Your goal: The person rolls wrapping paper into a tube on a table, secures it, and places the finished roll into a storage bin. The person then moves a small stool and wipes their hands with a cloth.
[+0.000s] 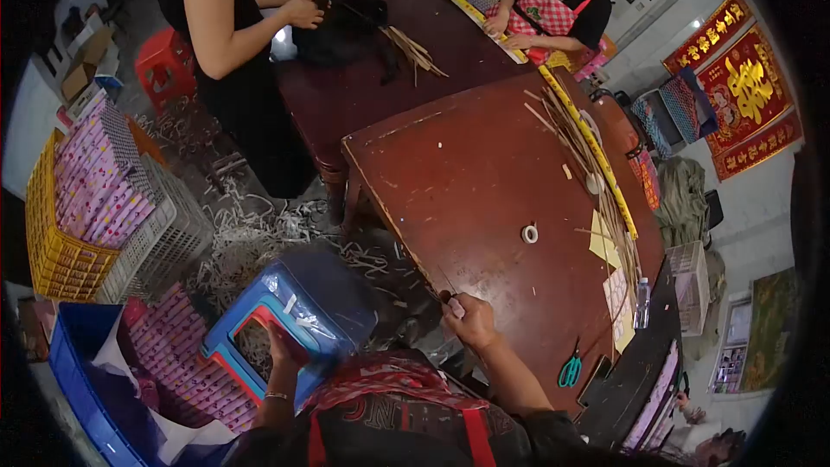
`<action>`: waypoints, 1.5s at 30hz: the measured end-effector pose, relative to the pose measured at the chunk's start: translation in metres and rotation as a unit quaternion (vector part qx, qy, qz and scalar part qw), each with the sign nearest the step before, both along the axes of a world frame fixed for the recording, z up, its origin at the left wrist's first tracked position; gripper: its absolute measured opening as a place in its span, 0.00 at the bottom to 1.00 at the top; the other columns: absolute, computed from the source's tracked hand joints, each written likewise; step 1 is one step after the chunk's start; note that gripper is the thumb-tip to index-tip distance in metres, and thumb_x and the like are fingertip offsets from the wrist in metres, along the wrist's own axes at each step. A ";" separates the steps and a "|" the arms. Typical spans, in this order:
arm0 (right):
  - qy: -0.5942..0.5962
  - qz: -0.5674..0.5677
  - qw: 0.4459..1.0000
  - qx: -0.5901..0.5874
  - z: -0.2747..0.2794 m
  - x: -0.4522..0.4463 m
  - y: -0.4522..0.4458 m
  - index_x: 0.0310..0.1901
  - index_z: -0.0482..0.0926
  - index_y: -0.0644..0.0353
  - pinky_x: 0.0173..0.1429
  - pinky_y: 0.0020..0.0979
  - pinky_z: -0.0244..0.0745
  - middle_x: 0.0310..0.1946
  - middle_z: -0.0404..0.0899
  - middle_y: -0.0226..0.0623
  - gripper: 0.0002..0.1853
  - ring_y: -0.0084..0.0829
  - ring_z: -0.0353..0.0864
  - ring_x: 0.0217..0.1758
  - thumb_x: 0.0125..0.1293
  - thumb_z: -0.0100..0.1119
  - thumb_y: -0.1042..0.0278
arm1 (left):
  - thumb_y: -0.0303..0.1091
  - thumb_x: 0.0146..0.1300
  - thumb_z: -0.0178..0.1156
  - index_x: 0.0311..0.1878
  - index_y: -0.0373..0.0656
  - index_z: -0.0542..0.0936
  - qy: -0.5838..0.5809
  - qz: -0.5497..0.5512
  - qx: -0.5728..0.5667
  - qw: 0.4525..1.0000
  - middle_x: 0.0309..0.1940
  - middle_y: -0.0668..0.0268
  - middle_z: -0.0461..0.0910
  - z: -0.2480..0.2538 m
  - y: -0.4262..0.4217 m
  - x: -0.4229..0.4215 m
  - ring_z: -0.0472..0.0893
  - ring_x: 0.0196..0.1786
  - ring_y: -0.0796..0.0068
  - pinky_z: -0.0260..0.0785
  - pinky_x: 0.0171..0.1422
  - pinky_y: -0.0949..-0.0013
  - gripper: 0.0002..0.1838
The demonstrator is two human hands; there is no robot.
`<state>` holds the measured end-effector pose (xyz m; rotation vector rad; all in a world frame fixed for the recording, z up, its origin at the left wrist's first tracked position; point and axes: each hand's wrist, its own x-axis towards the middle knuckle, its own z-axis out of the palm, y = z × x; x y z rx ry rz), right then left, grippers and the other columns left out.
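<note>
My left hand (287, 348) is closed on a stack of blue and red plastic stools (259, 294), tilted on its side left of the table. Clear plastic wrap covers part of the stack, and my fingers are partly hidden. At the near left edge of the brown table (467, 182), my right hand (471, 320) is a fist. Something small and dark pokes out of it, too small to name. A roll of white tape (529, 233) lies farther in on the tabletop. To the right of that hand are teal-handled scissors (570, 369).
Crates (69, 242) with pink patterned bundles stand at left, above a blue bin (82, 380). Pale strips (251, 225) litter the floor. Yellow tape measure (596, 151), thin sticks and a bottle (641, 303) line the table's right side. Two people work at the far table.
</note>
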<state>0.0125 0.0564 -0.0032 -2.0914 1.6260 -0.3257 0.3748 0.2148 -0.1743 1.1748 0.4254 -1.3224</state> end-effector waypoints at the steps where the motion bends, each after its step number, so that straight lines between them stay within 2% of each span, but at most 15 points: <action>1: -0.016 -0.006 1.000 -0.010 0.000 0.001 0.001 0.34 0.81 0.57 0.37 0.44 0.77 0.29 0.82 0.48 0.11 0.51 0.82 0.33 0.56 0.66 0.59 | 0.68 0.67 0.45 0.66 0.42 0.69 0.027 -0.018 -0.066 0.997 0.62 0.60 0.73 -0.014 0.005 0.003 0.73 0.62 0.60 0.61 0.70 0.57 0.39; 7: -0.058 -0.015 0.995 -0.074 0.000 0.005 0.003 0.35 0.80 0.58 0.35 0.44 0.77 0.29 0.81 0.47 0.10 0.51 0.82 0.32 0.57 0.65 0.60 | 0.63 0.68 0.48 0.66 0.41 0.69 -0.009 -0.047 -0.158 0.986 0.62 0.61 0.73 -0.051 0.020 0.007 0.73 0.63 0.60 0.64 0.70 0.57 0.36; 8: -0.081 -0.013 0.992 -0.097 0.002 0.007 0.004 0.34 0.79 0.57 0.34 0.44 0.77 0.29 0.81 0.47 0.10 0.50 0.81 0.32 0.57 0.65 0.61 | 0.64 0.68 0.48 0.65 0.41 0.69 0.045 -0.025 -0.161 0.986 0.56 0.60 0.77 -0.057 0.020 0.009 0.78 0.57 0.60 0.70 0.63 0.57 0.36; 9: -0.088 -0.017 0.988 -0.125 -0.003 0.005 0.005 0.34 0.79 0.57 0.34 0.43 0.76 0.29 0.81 0.47 0.09 0.50 0.81 0.31 0.57 0.66 0.63 | 0.68 0.68 0.44 0.64 0.47 0.71 -0.023 -0.123 -0.192 0.973 0.43 0.64 0.82 0.017 0.011 0.000 0.81 0.40 0.65 0.75 0.43 0.61 0.36; 10: -0.096 -0.020 0.984 -0.147 -0.011 0.002 0.008 0.33 0.79 0.57 0.34 0.42 0.76 0.28 0.80 0.47 0.08 0.50 0.81 0.31 0.57 0.66 0.64 | 0.71 0.65 0.45 0.51 0.50 0.79 -0.020 -0.019 -0.019 0.999 0.30 0.70 0.81 -0.015 0.003 -0.001 0.78 0.27 0.71 0.69 0.29 0.67 0.34; 11: -0.083 -0.029 0.987 -0.134 -0.015 -0.003 0.011 0.33 0.79 0.58 0.33 0.41 0.76 0.28 0.80 0.47 0.08 0.49 0.81 0.30 0.56 0.66 0.66 | 0.71 0.65 0.45 0.36 0.54 0.79 0.001 -0.127 -0.035 0.991 0.22 0.73 0.77 0.006 0.010 0.016 0.73 0.21 0.73 0.63 0.23 0.69 0.30; 12: -0.074 -0.038 0.988 -0.127 -0.019 -0.006 0.011 0.33 0.79 0.59 0.33 0.40 0.75 0.27 0.79 0.47 0.07 0.49 0.80 0.29 0.56 0.67 0.67 | 0.69 0.66 0.46 0.31 0.57 0.78 -0.028 -0.063 0.010 0.998 0.18 0.76 0.74 0.005 0.001 0.011 0.73 0.19 0.73 0.64 0.23 0.67 0.27; 13: -0.099 -0.041 0.984 -0.143 -0.016 -0.003 0.011 0.32 0.79 0.60 0.32 0.39 0.75 0.26 0.79 0.47 0.07 0.49 0.80 0.29 0.56 0.67 0.68 | 0.69 0.66 0.46 0.35 0.57 0.78 -0.070 -0.067 -0.026 0.995 0.21 0.76 0.75 -0.038 0.007 0.025 0.74 0.22 0.73 0.65 0.24 0.67 0.26; 15: -0.127 -0.046 0.978 -0.160 -0.014 -0.001 0.015 0.32 0.79 0.60 0.32 0.39 0.74 0.26 0.79 0.46 0.07 0.48 0.80 0.28 0.56 0.67 0.69 | 0.63 0.69 0.49 0.56 0.47 0.76 -0.035 -0.023 -0.044 0.998 0.48 0.68 0.79 -0.036 0.005 0.035 0.78 0.50 0.68 0.70 0.59 0.63 0.29; 16: -0.142 -0.047 0.976 -0.158 -0.015 -0.003 0.015 0.32 0.78 0.61 0.32 0.38 0.74 0.26 0.79 0.46 0.07 0.48 0.80 0.28 0.56 0.67 0.70 | 0.62 0.70 0.48 0.59 0.45 0.74 -0.065 -0.008 -0.066 0.996 0.51 0.67 0.78 -0.036 0.001 0.034 0.77 0.53 0.67 0.69 0.61 0.63 0.30; 29: -0.162 -0.014 0.964 -0.209 -0.015 -0.009 0.013 0.31 0.77 0.62 0.31 0.37 0.74 0.26 0.78 0.45 0.07 0.45 0.80 0.27 0.56 0.67 0.72 | 0.62 0.67 0.52 0.58 0.49 0.74 -0.089 0.056 -0.082 0.991 0.53 0.69 0.78 -0.018 0.015 0.042 0.76 0.55 0.68 0.69 0.62 0.60 0.28; 35: -0.158 -0.021 0.967 -0.199 -0.018 -0.008 0.013 0.32 0.77 0.61 0.31 0.38 0.74 0.26 0.79 0.46 0.08 0.46 0.80 0.27 0.55 0.68 0.71 | 0.64 0.65 0.53 0.57 0.51 0.74 -0.086 0.049 -0.006 0.995 0.49 0.69 0.78 0.000 0.039 0.034 0.77 0.53 0.67 0.69 0.60 0.61 0.29; 40: -0.174 -0.016 0.963 -0.204 -0.020 -0.009 0.015 0.32 0.77 0.61 0.31 0.37 0.74 0.26 0.78 0.45 0.08 0.45 0.80 0.27 0.55 0.69 0.71 | 0.66 0.65 0.49 0.62 0.47 0.73 -0.077 0.065 0.034 0.994 0.56 0.61 0.75 0.019 0.054 0.015 0.75 0.57 0.59 0.69 0.60 0.57 0.35; 42: -0.172 -0.018 0.965 -0.196 -0.018 -0.010 0.014 0.32 0.77 0.61 0.31 0.37 0.74 0.26 0.78 0.45 0.08 0.45 0.80 0.27 0.55 0.68 0.71 | 0.64 0.65 0.52 0.51 0.53 0.78 -0.028 0.076 0.052 0.995 0.43 0.72 0.80 0.021 0.060 0.016 0.79 0.47 0.70 0.73 0.52 0.64 0.26; 45: -0.170 -0.021 0.966 -0.192 -0.018 -0.011 0.014 0.32 0.77 0.61 0.32 0.36 0.74 0.26 0.78 0.45 0.08 0.45 0.80 0.27 0.56 0.68 0.72 | 0.66 0.64 0.52 0.49 0.54 0.79 -0.056 0.059 0.049 0.995 0.41 0.73 0.80 0.017 0.068 0.018 0.79 0.44 0.71 0.74 0.50 0.66 0.26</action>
